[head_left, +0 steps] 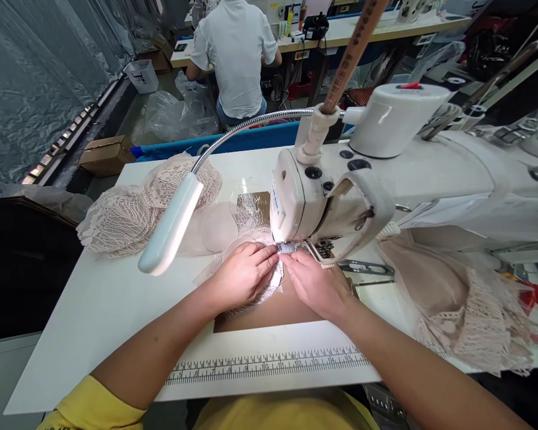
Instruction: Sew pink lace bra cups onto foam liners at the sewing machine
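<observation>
While both flat, left hand point(244, 273) and right hand point(314, 283) press webbed lace point(269, 285).

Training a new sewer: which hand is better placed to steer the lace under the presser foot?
Likely the left: left hand lies flat on the pale lace fabric piece; right hand only touches its edge, beside the metal presser foot.

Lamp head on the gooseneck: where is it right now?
Head view: the lamp head hangs left of the sewing machine, over the white table, just up-left of the left hand and in front of the lace pile.
</observation>
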The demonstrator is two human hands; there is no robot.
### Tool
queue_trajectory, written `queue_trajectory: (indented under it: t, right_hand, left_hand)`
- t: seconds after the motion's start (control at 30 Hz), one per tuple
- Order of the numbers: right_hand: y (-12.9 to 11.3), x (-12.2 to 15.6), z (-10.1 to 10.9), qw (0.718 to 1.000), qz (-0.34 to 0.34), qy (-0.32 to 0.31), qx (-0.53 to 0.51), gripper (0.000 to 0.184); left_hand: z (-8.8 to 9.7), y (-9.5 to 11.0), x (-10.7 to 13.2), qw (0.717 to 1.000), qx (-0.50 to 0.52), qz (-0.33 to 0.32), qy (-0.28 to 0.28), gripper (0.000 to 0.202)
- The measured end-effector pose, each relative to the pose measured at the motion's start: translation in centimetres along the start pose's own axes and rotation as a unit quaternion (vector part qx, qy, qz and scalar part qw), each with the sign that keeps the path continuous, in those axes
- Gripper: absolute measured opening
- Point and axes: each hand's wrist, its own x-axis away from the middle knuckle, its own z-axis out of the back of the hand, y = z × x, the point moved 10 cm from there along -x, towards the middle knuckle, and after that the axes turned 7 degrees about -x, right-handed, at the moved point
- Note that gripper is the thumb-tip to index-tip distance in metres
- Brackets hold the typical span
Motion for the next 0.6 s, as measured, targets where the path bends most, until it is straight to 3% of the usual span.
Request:
queue_trajectory:
  t: [0.6]
  right_hand:
    - [0.5, 0.2, -0.5, 0.999, 0.008, -0.01, -0.034, 0.036]
  left_hand:
    - [0.0, -1.1, -0.3, 1.0, -0.009, -0.002, -0.002, 0.033]
